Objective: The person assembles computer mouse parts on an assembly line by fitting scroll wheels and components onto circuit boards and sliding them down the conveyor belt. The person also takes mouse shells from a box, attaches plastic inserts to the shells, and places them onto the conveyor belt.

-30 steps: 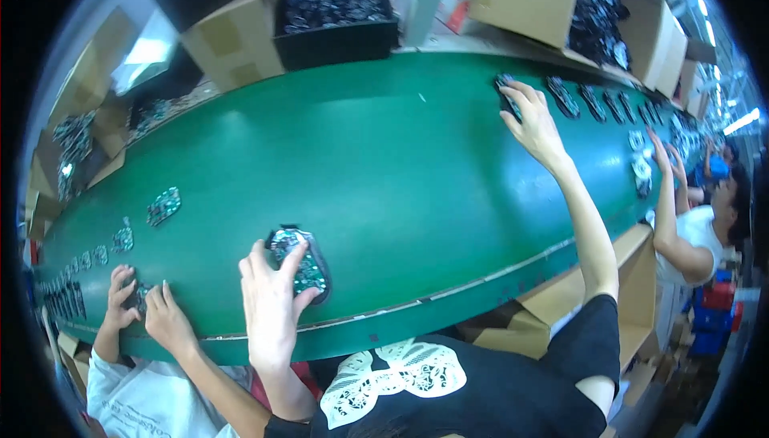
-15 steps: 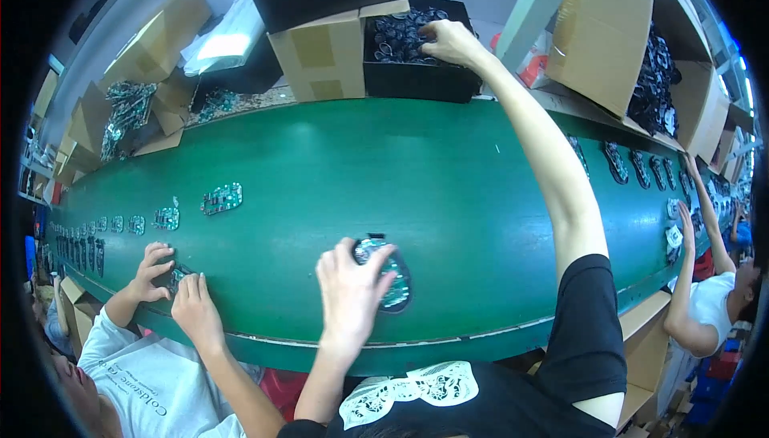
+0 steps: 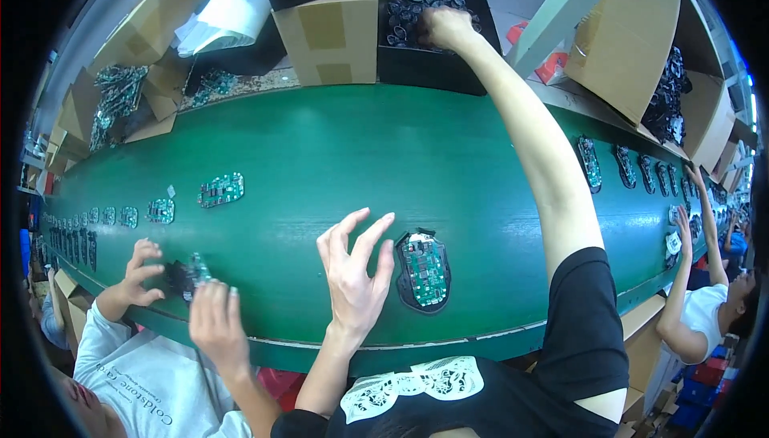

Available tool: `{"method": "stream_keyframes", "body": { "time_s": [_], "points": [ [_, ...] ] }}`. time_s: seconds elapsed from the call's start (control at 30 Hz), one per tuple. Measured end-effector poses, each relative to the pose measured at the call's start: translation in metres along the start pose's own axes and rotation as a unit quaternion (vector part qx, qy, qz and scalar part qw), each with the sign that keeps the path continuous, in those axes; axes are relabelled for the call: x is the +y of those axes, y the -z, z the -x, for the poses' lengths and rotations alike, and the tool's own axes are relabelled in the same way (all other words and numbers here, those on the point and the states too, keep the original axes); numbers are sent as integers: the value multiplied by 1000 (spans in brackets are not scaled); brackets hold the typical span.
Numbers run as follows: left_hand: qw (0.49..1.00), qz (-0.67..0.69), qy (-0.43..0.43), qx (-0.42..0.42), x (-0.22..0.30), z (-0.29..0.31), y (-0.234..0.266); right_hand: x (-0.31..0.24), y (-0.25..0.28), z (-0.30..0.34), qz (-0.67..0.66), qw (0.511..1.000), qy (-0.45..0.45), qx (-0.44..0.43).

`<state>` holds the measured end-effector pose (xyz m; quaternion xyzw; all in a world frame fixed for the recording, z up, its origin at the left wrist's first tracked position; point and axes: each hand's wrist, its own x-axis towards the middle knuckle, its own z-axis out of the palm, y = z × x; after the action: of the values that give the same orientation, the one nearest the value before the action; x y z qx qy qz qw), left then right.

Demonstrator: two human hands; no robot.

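A green circuit board in a black oval casing (image 3: 424, 271) lies on the green bench in front of me. My left hand (image 3: 352, 270) is just left of it, fingers spread and holding nothing, apart from the board. My right arm stretches far forward, and my right hand (image 3: 448, 28) is down in a black box (image 3: 432, 69) of small round black parts (image 3: 403, 13). Its fingers are curled among the parts; the fingertips and whatever they hold are hidden.
Circuit boards (image 3: 221, 189) line the green bench (image 3: 320, 149) at left; cased boards (image 3: 589, 164) line it at right. A cardboard box (image 3: 336, 37) adjoins the black box. At left, a co-worker's hands (image 3: 216, 322) handle a board; another person (image 3: 705, 310) works at right.
My left hand has let go of the cased board and opened beside it, uncovering the board. My right hand has sunk deeper into the black parts, its fingers more curled. The view has shifted slightly.
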<state>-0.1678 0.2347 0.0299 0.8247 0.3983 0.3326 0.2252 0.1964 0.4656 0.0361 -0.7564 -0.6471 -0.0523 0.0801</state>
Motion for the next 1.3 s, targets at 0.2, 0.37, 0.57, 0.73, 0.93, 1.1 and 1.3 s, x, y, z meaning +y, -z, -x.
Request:
{"method": "stream_keyframes", "body": {
  "time_s": [0.2, 0.37, 0.57, 0.73, 0.93, 1.1, 1.3],
  "points": [
    [999, -3, -2, 48, -11, 4, 2, 23, 24, 21, -263, 963, -47, -11],
    [998, 5, -21, 53, -8, 3, 5, 17, 49, 68, -484, 863, -134, 50],
    [998, -10, -6, 64, -18, 6, 11, -96, 72, 197, -564, 811, -12, -155],
    [999, -28, -21, -5, -19, 15, 12, -157, 47, 244, -462, 843, 39, -272],
    [997, -13, -16, -74, -23, 39, 15, -154, 29, 265, -315, 929, 194, -10],
    [995, -24, -24, -89, -25, 43, 17, -169, 47, 285, -180, 970, 161, -35],
    [996, 4, -11, -83, -19, 39, 26, -153, 41, 273, -351, 929, 85, -85]
  ]
}}
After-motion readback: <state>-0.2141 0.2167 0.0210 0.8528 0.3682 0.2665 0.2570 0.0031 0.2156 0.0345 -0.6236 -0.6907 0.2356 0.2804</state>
